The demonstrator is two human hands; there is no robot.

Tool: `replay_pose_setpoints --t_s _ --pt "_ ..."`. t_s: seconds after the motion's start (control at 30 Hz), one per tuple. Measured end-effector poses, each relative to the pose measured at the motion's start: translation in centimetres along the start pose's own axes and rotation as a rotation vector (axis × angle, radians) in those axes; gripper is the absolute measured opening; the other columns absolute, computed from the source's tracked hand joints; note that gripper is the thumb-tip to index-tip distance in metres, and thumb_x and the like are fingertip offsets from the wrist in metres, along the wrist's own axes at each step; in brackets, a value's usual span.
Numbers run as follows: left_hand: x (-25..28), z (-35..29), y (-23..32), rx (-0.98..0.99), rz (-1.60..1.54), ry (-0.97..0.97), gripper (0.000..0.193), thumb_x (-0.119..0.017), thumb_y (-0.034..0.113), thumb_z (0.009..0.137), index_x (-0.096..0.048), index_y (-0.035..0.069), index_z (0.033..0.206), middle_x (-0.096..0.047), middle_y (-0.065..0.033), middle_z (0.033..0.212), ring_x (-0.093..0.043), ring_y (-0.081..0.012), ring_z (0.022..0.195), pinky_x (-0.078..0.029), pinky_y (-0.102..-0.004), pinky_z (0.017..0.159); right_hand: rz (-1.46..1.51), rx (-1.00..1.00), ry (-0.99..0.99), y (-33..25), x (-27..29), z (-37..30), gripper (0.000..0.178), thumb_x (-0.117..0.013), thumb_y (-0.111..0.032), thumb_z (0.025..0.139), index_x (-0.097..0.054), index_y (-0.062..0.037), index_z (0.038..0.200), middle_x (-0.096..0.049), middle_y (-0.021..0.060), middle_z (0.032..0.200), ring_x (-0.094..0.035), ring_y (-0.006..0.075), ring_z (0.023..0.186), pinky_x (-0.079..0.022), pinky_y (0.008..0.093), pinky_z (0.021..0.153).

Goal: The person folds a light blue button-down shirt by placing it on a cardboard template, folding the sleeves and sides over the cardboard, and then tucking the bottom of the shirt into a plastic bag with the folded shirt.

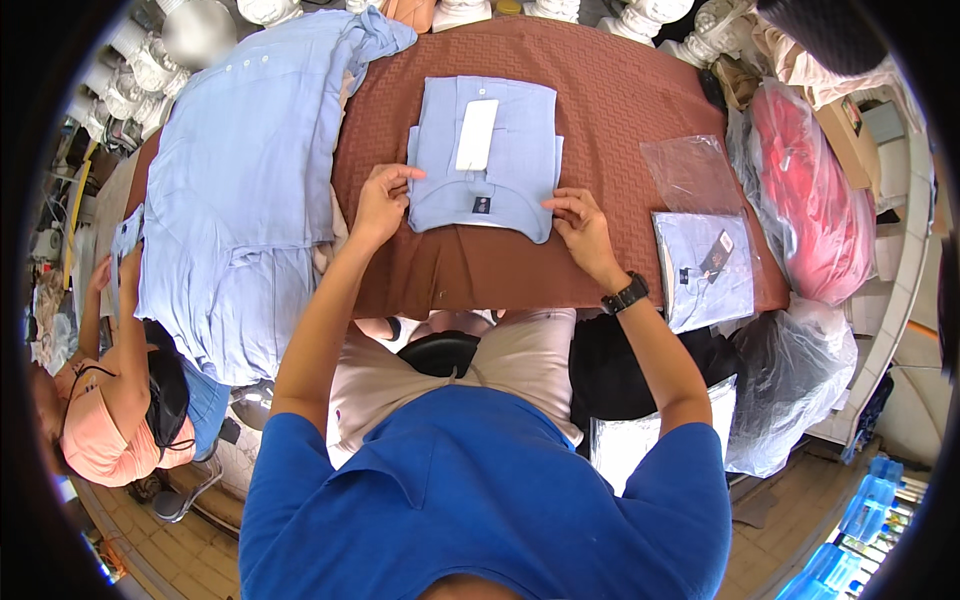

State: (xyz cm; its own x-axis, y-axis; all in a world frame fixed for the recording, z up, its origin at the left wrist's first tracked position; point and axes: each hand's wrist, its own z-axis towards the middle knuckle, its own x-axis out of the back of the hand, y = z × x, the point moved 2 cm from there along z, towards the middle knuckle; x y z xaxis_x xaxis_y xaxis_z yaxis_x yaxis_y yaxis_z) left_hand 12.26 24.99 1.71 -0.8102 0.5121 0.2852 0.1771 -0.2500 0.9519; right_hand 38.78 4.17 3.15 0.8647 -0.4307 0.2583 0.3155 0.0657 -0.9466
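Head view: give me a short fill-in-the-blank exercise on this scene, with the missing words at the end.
1. The left hand and right hand are at opposite sides of a folded shirt coloured light ____.
2. The long rectangular tag on that shirt is ____.
3. The tablecloth beneath is ____.
4. The black watch is worn on the person's ____ wrist.

Missing words: blue; white; brown; right.
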Motion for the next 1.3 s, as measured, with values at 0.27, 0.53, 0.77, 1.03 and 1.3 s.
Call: replay_pose_setpoints --t_s 0.27,0.53,0.77,1.03,1.3 --pt "-0.5 1.7 0.6 0.057 0.167 0.176 0.033 -0.063 0.016 0.09 -0.062 -0.004 0.117 -0.067 -0.0174 0.11 -0.067 -0.0236 0.095 -0.052 -0.0326 0.085 -0.077 -0.281 0.262 1.6 0.5 2.1 0.024 -0.06 -0.01 0.093 -0.064 0.0023 0.114 -0.068 0.0114 0.102 -0.066 0.0198 0.096 -0.053 0.0304 0.083" --pt "-1.8 9.0 -0.2 0.082 0.247 0.228 0.043 -0.068 0.031 0.088 -0.066 -0.004 0.112 -0.071 -0.02 0.101 -0.068 -0.0282 0.094 -0.052 -0.0369 0.085 -0.441 -0.178 0.348 0.3 -1.3 9.1 0.046 -0.067 -0.04 0.089 -0.071 0.0031 0.105 -0.072 0.0212 0.1 -0.069 0.0305 0.093 -0.053 0.0402 0.083" --pt "-2.1 10.6 0.1 0.29 0.097 0.186 0.046 -0.071 0.03 0.087 -0.064 -0.006 0.114 -0.07 -0.0175 0.102 -0.067 -0.0251 0.092 -0.051 -0.0351 0.08 -0.299 -0.494 0.327 -1.1 -1.7 11.2 0.042 -0.073 -0.035 0.085 -0.072 0.0029 0.104 -0.072 0.0165 0.097 -0.068 0.0234 0.09 -0.053 0.0357 0.081" --pt "-1.8 11.1 -1.5 0.234 0.177 0.199 0.046 -0.075 0.025 0.085 -0.061 -0.004 0.117 -0.069 -0.0155 0.104 -0.067 -0.0233 0.093 -0.052 -0.0344 0.082 -0.228 -0.408 0.359 1.4 -1.3 11.7 0.035 -0.074 -0.022 0.085 -0.068 0.0014 0.11 -0.071 0.0142 0.101 -0.067 0.0207 0.093 -0.053 0.0329 0.082" --pt "-1.9 13.1 -0.8 0.219 0.144 0.182 0.048 -0.077 0.023 0.083 -0.061 -0.004 0.12 -0.07 -0.0148 0.106 -0.068 -0.0222 0.094 -0.054 -0.0328 0.082 -0.345 -0.378 0.314 0.4 0.2 14.7 0.041 -0.078 -0.024 0.081 -0.067 0.0022 0.111 -0.071 0.0133 0.103 -0.067 0.0209 0.092 -0.053 0.0321 0.081"
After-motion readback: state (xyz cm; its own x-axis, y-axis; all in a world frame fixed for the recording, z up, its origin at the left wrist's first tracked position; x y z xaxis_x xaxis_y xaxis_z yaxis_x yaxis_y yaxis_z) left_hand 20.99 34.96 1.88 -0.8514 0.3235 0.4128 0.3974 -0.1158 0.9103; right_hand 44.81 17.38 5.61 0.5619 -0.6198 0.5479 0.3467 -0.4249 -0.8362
